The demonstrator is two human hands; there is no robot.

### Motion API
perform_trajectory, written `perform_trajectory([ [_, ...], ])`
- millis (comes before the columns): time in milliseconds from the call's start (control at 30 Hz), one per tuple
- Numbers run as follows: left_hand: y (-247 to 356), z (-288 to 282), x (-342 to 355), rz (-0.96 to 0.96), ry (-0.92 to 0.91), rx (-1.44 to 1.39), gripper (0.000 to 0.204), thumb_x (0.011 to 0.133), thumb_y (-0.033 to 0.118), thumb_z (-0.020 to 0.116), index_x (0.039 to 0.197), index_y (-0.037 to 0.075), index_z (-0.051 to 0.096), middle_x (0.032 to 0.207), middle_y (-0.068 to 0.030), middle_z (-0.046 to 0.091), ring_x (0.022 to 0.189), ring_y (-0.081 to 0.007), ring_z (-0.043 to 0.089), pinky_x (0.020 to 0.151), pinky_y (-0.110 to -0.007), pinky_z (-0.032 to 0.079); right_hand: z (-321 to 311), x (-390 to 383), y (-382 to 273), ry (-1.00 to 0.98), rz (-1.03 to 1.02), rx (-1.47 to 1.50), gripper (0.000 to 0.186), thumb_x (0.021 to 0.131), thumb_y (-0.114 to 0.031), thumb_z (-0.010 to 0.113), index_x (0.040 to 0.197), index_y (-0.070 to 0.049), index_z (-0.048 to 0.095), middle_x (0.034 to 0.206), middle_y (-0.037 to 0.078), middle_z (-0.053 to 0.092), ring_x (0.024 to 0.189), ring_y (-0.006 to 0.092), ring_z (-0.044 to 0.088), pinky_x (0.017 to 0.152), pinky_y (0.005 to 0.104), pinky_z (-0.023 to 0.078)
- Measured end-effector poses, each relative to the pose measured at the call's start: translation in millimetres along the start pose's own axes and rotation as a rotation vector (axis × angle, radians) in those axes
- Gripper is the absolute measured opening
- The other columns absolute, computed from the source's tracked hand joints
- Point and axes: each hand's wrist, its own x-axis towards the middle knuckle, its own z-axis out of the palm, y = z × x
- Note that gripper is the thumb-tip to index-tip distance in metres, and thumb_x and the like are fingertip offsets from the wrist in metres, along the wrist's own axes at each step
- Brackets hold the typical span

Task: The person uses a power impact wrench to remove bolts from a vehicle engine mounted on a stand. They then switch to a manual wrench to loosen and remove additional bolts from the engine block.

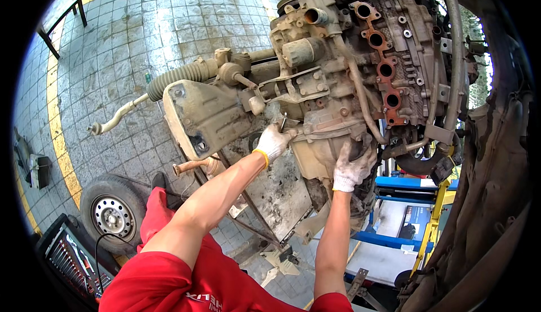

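A large dirty engine (pixel 332 92) with a gearbox housing (pixel 318 157) at its near end fills the middle and right of the view. My left hand (pixel 274 143), in a white knit glove with a yellow cuff, is closed beside the housing's left edge. A short shiny metal piece (pixel 283 121) stands up from its fingertips; its full shape is hidden. My right hand (pixel 354 168), gloved in stained white, lies on the housing's right side with fingers stretched and apart, holding nothing visible.
Left of the engine are a crossmember (pixel 208 117) and a ribbed steering boot (pixel 183 78). A wheel (pixel 112 215) and an open tool case (pixel 70 255) are on the lower left. Blue-and-yellow equipment (pixel 411 188) stands at right, near dark vehicle bodywork (pixel 496 160).
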Motion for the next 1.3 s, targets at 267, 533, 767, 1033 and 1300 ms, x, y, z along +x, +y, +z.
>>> perform_trajectory([
  [267,4.9,3.8,2.8,-0.004,0.054,0.071,0.056,0.093,0.042,0.075,0.127,-0.002,0.066,0.107,-0.0143,0.076,0.094,-0.0239,0.071,0.086,-0.037,0.056,4.8,0.9,4.3,0.028,-0.025,-0.029,0.08,0.09,-0.054,0.073,0.136,0.01,0.056,0.139,0.028,0.056,0.13,0.0463,0.053,0.109,0.0551,0.044],
  [533,9.8,3.8,3.8,0.024,0.049,0.174,0.05,0.094,0.03,0.074,0.132,-0.001,0.064,0.116,-0.0139,0.075,0.103,-0.0217,0.069,0.092,-0.036,0.054,3.7,-1.2,2.5,0.021,0.003,-0.02,0.08,0.09,-0.053,0.073,0.139,0.008,0.056,0.143,0.027,0.055,0.131,0.0457,0.053,0.109,0.0547,0.044],
  [767,-19.6,-5.8,20.1,0.1,-0.116,-0.12,0.051,0.094,0.036,0.073,0.129,0.0,0.066,0.11,-0.0203,0.075,0.098,-0.03,0.073,0.091,-0.039,0.055,5.0,11.7,-10.9,0.066,-0.062,0.018,0.077,0.091,-0.051,0.073,0.139,0.006,0.056,0.141,0.027,0.056,0.131,0.0459,0.053,0.109,0.0549,0.045],
  [1033,25.3,-2.3,4.1,-0.086,-0.019,0.154,0.054,0.091,0.031,0.079,0.131,-0.002,0.064,0.114,-0.0159,0.075,0.101,-0.0233,0.07,0.089,-0.036,0.055,2.2,0.5,0.2,0.053,-0.052,-0.028,0.075,0.09,-0.047,0.076,0.136,0.009,0.057,0.138,0.03,0.057,0.128,0.0474,0.054,0.107,0.0564,0.046],
  [1300,13.7,-14.5,5.2,0.022,-0.132,0.16,0.06,0.089,0.044,0.08,0.126,-0.001,0.066,0.105,-0.0185,0.075,0.097,-0.0294,0.072,0.088,-0.041,0.055,1.8,1.2,-0.5,0.032,-0.04,-0.033,0.078,0.091,-0.048,0.075,0.138,0.01,0.055,0.14,0.03,0.055,0.129,0.0478,0.053,0.107,0.0561,0.046],
])
